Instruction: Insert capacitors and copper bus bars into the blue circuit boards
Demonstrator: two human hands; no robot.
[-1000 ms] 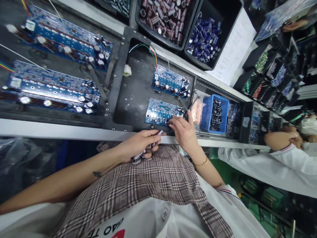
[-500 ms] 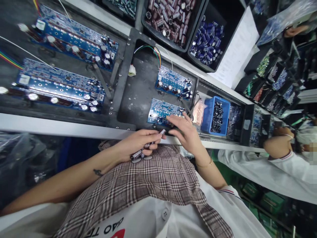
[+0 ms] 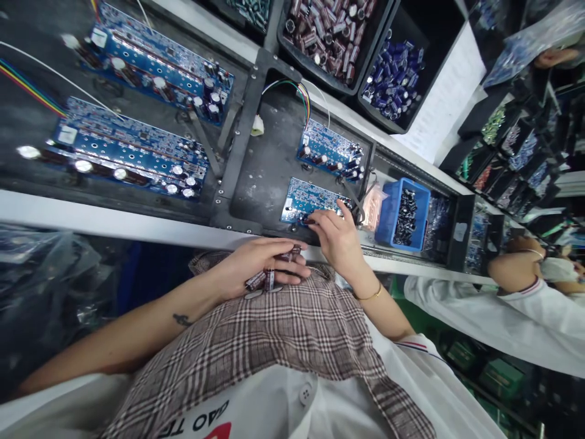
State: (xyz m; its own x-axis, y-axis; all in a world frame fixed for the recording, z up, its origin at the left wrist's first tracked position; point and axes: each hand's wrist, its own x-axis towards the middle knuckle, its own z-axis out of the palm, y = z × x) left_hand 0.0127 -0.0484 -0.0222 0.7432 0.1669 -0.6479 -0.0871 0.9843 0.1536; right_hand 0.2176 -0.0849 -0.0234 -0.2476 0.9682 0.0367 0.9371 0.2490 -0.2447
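My left hand point(image 3: 249, 259) is in front of the apron, just off the bench edge, with its fingers curled round several brown capacitors point(image 3: 269, 279). My right hand point(image 3: 339, 239) reaches over the near edge of the lower circuit board point(image 3: 308, 194), thumb and fingertips pinched together. Between those fingertips shows the dark brown body of a single capacitor point(image 3: 310, 222), at the board's edge. The fingers hide its leads and part of the board. Just behind lies a second blue board point(image 3: 325, 146) with a row of capacitors along its near side.
Two longer populated boards point(image 3: 150, 143) lie at left. Bins of brown capacitors point(image 3: 326, 36) and purple capacitors point(image 3: 393, 73) stand at the back. A blue box point(image 3: 388, 213) of small black parts is at right, beside a plastic bag point(image 3: 373, 204). Another person's arm point(image 3: 514, 268) is farther right.
My right hand has moved onto the board's near edge, its fingers now pinched on a brown capacitor. My left fingers have loosened slightly around their capacitors. The view has shifted a little left.
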